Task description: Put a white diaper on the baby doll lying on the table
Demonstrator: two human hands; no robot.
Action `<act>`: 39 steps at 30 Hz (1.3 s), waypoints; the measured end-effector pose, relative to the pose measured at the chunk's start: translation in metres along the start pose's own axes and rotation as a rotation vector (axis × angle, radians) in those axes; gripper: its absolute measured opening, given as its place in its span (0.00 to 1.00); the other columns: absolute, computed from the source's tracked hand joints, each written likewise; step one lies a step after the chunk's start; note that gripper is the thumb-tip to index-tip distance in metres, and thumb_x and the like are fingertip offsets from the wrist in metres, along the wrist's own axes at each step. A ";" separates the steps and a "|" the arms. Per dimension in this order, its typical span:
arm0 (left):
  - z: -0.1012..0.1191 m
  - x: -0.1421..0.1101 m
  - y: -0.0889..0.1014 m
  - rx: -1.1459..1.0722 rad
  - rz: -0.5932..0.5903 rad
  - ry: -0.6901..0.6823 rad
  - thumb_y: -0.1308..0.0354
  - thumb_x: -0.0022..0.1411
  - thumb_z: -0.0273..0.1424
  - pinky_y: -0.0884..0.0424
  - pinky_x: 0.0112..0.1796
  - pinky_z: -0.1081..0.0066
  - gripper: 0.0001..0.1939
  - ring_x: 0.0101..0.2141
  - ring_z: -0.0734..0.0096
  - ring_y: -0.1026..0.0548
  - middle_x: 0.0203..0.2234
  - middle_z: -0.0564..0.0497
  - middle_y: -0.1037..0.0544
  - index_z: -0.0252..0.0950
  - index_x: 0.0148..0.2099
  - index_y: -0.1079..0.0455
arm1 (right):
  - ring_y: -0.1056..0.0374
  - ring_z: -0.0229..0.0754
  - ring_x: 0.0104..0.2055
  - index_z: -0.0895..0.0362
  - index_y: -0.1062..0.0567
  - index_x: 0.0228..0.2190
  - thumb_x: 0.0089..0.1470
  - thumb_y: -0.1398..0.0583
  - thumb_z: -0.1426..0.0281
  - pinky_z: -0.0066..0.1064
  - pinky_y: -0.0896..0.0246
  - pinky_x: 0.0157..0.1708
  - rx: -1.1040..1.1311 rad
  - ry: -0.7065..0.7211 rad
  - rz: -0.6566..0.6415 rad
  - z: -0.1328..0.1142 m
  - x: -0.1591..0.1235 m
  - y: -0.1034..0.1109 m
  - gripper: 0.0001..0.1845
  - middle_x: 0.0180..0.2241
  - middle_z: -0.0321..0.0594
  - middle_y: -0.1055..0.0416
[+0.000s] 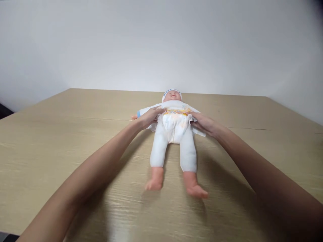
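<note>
A baby doll lies on its back on the table, its feet pointing toward me and its head at the far end. It has a white cloth body, a printed white cap and pinkish feet. Around its hips is a white diaper with an orange-yellow patterned waistband. My left hand is closed on the diaper's waist at the left side, fingers over the edge. On the opposite side my right hand grips the diaper's other edge; some of its fingertips are hidden. White material sticks out beneath both hands.
The light wood-grain table stretches out on both sides of the doll, with a seam running across it. Behind its far edge stands a plain white wall.
</note>
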State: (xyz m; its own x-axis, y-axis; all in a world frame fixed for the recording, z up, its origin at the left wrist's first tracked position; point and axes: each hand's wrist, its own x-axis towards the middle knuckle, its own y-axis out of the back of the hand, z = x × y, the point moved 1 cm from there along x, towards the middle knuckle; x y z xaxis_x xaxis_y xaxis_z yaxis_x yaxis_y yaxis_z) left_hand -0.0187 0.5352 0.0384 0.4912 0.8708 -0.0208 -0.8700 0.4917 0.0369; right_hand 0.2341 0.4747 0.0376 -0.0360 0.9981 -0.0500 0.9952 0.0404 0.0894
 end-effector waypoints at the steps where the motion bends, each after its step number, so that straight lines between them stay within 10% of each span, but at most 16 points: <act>1: 0.001 -0.009 -0.001 -0.021 -0.029 0.018 0.28 0.59 0.46 0.26 0.51 0.62 0.25 0.49 0.56 0.21 0.44 0.45 0.16 0.35 0.53 0.22 | 0.20 0.54 0.53 0.51 0.15 0.38 0.60 0.32 0.59 0.37 0.17 0.48 0.039 -0.019 -0.046 0.001 -0.007 0.001 0.09 0.47 0.43 0.14; 8: 0.010 -0.054 -0.007 -0.057 -0.069 0.087 0.26 0.59 0.43 0.26 0.45 0.65 0.18 0.43 0.61 0.22 0.39 0.47 0.19 0.35 0.43 0.23 | 0.19 0.53 0.51 0.52 0.13 0.43 0.57 0.26 0.45 0.37 0.18 0.48 -0.093 -0.093 -0.222 0.006 -0.041 0.031 0.25 0.49 0.46 0.14; 15: 0.022 -0.073 -0.010 0.121 0.111 0.132 0.32 0.62 0.62 0.27 0.39 0.65 0.34 0.43 0.57 0.21 0.43 0.46 0.19 0.39 0.54 0.22 | 0.24 0.61 0.60 0.52 0.20 0.58 0.68 0.36 0.54 0.60 0.30 0.65 -0.700 0.575 0.324 -0.020 -0.084 0.012 0.23 0.59 0.51 0.20; 18: 0.026 -0.084 -0.016 0.251 0.138 0.111 0.20 0.52 0.55 0.28 0.39 0.66 0.41 0.44 0.59 0.20 0.47 0.47 0.18 0.41 0.61 0.26 | 0.35 0.61 0.74 0.49 0.30 0.71 0.75 0.42 0.54 0.61 0.42 0.76 -0.777 0.759 0.153 -0.017 -0.107 -0.014 0.30 0.70 0.49 0.29; 25: 0.009 -0.094 0.000 0.046 0.066 0.099 0.18 0.50 0.44 0.25 0.43 0.65 0.36 0.41 0.65 0.20 0.45 0.46 0.16 0.37 0.57 0.24 | 0.62 0.53 0.85 0.42 0.52 0.81 0.78 0.50 0.45 0.58 0.65 0.84 -0.692 0.569 -0.100 0.040 -0.112 -0.011 0.41 0.84 0.36 0.60; 29: -0.005 -0.093 0.008 -0.018 0.167 0.140 0.19 0.53 0.40 0.25 0.46 0.64 0.28 0.37 0.70 0.23 0.39 0.48 0.18 0.37 0.52 0.22 | 0.51 0.54 0.83 0.49 0.44 0.79 0.77 0.51 0.45 0.57 0.58 0.82 -0.660 0.559 -0.034 0.055 -0.116 0.008 0.40 0.81 0.44 0.48; 33: -0.007 -0.089 0.004 0.063 0.304 0.070 0.29 0.67 0.38 0.26 0.49 0.65 0.13 0.40 0.69 0.24 0.43 0.47 0.19 0.37 0.48 0.24 | 0.23 0.64 0.60 0.58 0.24 0.64 0.75 0.48 0.46 0.63 0.35 0.68 -0.795 0.521 0.332 0.066 -0.118 0.032 0.35 0.59 0.58 0.19; 39: 0.018 -0.092 -0.021 0.556 0.240 -0.254 0.41 0.74 0.43 0.32 0.62 0.57 0.15 0.56 0.56 0.25 0.56 0.42 0.20 0.38 0.52 0.24 | 0.24 0.59 0.44 0.53 0.22 0.40 0.64 0.38 0.49 0.53 0.29 0.51 -0.954 0.413 0.411 0.080 -0.110 0.055 0.20 0.39 0.50 0.18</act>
State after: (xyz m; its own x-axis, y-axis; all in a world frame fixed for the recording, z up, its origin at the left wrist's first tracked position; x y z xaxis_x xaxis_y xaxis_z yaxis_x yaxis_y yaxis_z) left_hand -0.0450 0.4453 0.0572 0.3402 0.8957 0.2863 -0.8385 0.1511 0.5235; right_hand 0.3003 0.3635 -0.0316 0.0753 0.8754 0.4775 0.4672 -0.4540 0.7587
